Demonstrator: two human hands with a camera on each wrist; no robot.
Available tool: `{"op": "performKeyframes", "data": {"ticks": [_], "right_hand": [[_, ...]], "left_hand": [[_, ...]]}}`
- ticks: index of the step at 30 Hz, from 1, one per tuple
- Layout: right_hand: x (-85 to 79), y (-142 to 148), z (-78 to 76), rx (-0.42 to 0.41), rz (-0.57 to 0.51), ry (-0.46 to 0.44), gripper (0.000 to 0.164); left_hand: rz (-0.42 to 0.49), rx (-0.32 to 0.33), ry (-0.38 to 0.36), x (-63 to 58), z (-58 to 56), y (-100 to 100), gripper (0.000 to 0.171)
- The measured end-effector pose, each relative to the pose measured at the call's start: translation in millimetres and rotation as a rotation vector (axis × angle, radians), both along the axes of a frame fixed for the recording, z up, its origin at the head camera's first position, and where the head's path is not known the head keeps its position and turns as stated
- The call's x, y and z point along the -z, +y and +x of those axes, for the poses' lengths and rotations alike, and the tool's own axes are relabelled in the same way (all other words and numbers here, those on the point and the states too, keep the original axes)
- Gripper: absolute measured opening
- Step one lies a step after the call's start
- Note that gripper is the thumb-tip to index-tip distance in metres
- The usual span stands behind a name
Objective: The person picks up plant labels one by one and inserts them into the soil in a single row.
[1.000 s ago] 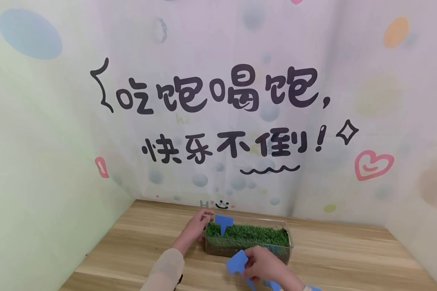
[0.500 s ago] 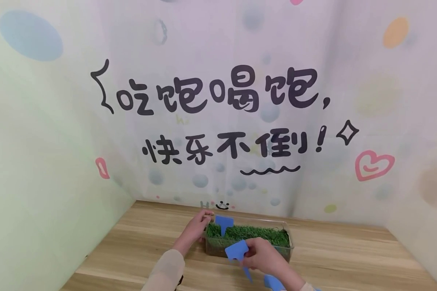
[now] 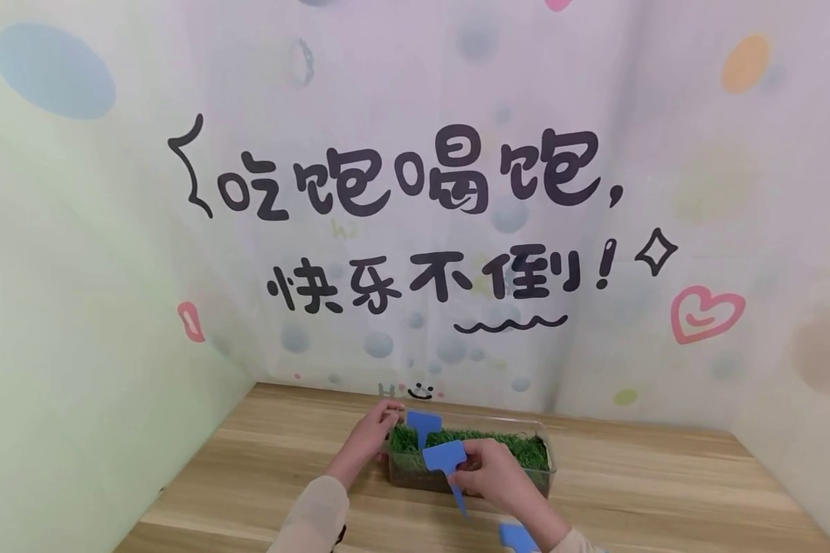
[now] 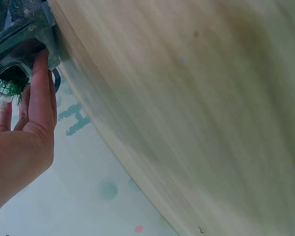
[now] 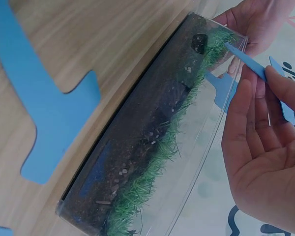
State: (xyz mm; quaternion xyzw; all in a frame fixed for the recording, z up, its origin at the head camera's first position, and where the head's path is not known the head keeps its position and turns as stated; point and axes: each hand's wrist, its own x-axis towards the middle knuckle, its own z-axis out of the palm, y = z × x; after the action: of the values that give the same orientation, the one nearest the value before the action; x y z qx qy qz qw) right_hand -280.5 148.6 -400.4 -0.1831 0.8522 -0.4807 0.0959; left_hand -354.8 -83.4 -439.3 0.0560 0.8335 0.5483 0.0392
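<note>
A clear plastic box [image 3: 470, 482] of dark soil topped with green grass stands on the table. My left hand [image 3: 372, 432] holds its left end, thumb and fingers spread around it, as the left wrist view also shows [image 4: 24, 142]. One blue T-shaped plant label [image 3: 424, 422] stands upright in the grass near that end. My right hand [image 3: 494, 475] pinches a second blue plant label [image 3: 446, 456] in front of the box, its pointed stem angled down. In the right wrist view, the right hand [image 5: 265, 152] holds this label edge-on between thumb and fingers.
More blue plant labels [image 3: 517, 538] lie on the wooden table [image 3: 249, 476] at the near side, below the right forearm; one label [image 5: 54, 118] looms large in the right wrist view. A printed cloth backdrop [image 3: 415, 230] rises behind the table.
My right hand has lifted its plant label up and slightly left, toward the box front, and the label has turned more upright. The left hand and box stay put.
</note>
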Motion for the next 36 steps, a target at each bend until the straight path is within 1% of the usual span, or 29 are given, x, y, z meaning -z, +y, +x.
{"op": "performKeyframes", "data": {"ticks": [3, 7, 9, 13, 18, 21, 31, 36], "right_hand": [[0.0, -2.2, -0.5, 0.012, 0.003, -0.002, 0.028], [1.1, -4.6, -1.3, 0.016, -0.005, -0.003, 0.024], [1.1, -4.9, -1.8, 0.014, -0.007, -0.005, 0.019], [-0.4, -3.9, -2.2, 0.016, -0.002, 0.0, 0.015], [-3.0, -3.4, -3.0, 0.032, -0.001, 0.03, 0.015], [-4.2, -3.8, -2.8, 0.042, -0.012, 0.048, 0.019], [-5.9, -4.6, -6.4, 0.057, -0.016, 0.111, 0.012], [-10.2, -5.0, -8.1, 0.072, -0.004, 0.117, 0.012]], "left_hand": [[0.004, 0.0, 0.001, -1.3, 1.5, -0.1, 0.031], [0.011, 0.011, 0.0, -1.5, 2.8, -0.6, 0.031], [0.011, 0.015, -0.003, -1.5, 3.1, -0.9, 0.032], [0.011, 0.01, -0.008, -1.2, 3.0, -1.1, 0.032], [0.004, 0.007, -0.005, -2.2, 2.9, -1.0, 0.032], [-0.002, 0.006, -0.001, -2.4, 3.2, -0.6, 0.032], [0.004, 0.002, -0.001, -0.5, 1.7, 0.2, 0.032], [0.008, 0.005, -0.002, -1.6, 2.1, 0.2, 0.032]]}}
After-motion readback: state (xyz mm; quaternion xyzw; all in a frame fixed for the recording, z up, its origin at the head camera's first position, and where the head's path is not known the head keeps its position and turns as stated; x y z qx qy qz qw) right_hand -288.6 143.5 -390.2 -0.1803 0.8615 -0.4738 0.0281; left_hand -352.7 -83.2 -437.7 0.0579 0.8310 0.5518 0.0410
